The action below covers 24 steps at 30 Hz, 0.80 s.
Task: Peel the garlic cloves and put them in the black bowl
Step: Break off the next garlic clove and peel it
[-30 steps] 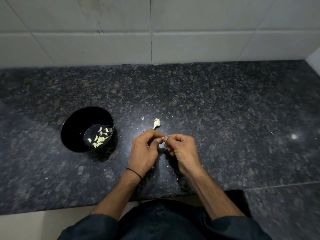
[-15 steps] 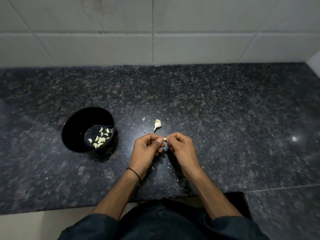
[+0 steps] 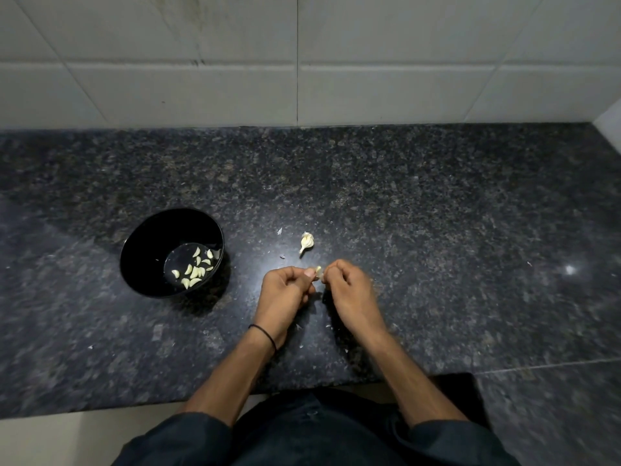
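A small pale garlic clove [image 3: 318, 270] sits between the fingertips of both hands, low over the dark counter. My left hand [image 3: 285, 294] pinches it from the left and my right hand [image 3: 346, 290] pinches it from the right, fingers curled. To the left stands the black bowl [image 3: 134, 257] with several peeled cloves [image 3: 193, 272] on its bottom. A remnant of the garlic bulb [image 3: 306, 241] with its stem lies on the counter just beyond my hands.
Bits of papery garlic skin [image 3: 279, 231] lie scattered on the speckled granite counter [image 3: 437, 230] around and under my hands. A white tiled wall [image 3: 302, 62] closes the back. The counter's front edge runs just before my body.
Both hands have stayed together on the clove, shifting slightly. A little more of the pale clove shows between the fingertips now.
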Tool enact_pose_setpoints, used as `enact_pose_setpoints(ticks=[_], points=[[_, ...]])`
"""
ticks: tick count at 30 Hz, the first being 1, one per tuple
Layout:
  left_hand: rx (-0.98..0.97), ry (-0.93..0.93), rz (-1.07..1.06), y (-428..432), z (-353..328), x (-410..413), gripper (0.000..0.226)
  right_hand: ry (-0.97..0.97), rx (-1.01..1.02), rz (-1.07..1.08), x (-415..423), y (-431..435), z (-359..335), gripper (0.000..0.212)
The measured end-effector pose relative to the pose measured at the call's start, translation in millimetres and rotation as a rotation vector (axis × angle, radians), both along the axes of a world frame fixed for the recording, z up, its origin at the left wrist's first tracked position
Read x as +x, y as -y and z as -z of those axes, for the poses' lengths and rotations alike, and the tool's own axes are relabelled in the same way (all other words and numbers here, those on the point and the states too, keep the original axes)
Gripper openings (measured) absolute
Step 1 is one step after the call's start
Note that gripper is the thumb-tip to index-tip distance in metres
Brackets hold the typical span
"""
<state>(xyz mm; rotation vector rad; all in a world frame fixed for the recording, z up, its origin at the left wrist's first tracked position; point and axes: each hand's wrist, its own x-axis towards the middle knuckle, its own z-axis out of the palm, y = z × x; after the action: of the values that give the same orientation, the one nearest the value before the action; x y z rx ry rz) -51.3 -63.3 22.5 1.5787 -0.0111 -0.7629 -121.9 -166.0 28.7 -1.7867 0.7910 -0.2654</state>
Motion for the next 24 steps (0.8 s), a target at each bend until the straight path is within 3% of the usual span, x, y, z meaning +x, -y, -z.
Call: enact_pose_setpoints(ticks=[3,7,10,17,24], points=[[0.117,0.151,0.018,-2.5,5.6,4.6,0.023,-0.018,-0.043,0.016,0.1,0.6,3.3,0.037],[0.331,0.427,0.105,-4.6,3.6,6.3,0.019,0.016,-0.035,-0.006,0.0,0.3,4.4,0.021],[0.383,0.527,0.127,-4.1,-2.3,3.9,0.015,0.031,0.016,0.004,2.7,-1.0,3.3,0.014],[0.406,0.605,0.228,7.7,-1.5,1.6,0.018,0.044,0.026,0.187,14.7,-16.0,6.1,0.02],[0.36,0.416,0.19,7.8,-1.6,2.0,0.025,0.062,-0.008,0.206,14.9,-18.6,-1.6,0.021]])
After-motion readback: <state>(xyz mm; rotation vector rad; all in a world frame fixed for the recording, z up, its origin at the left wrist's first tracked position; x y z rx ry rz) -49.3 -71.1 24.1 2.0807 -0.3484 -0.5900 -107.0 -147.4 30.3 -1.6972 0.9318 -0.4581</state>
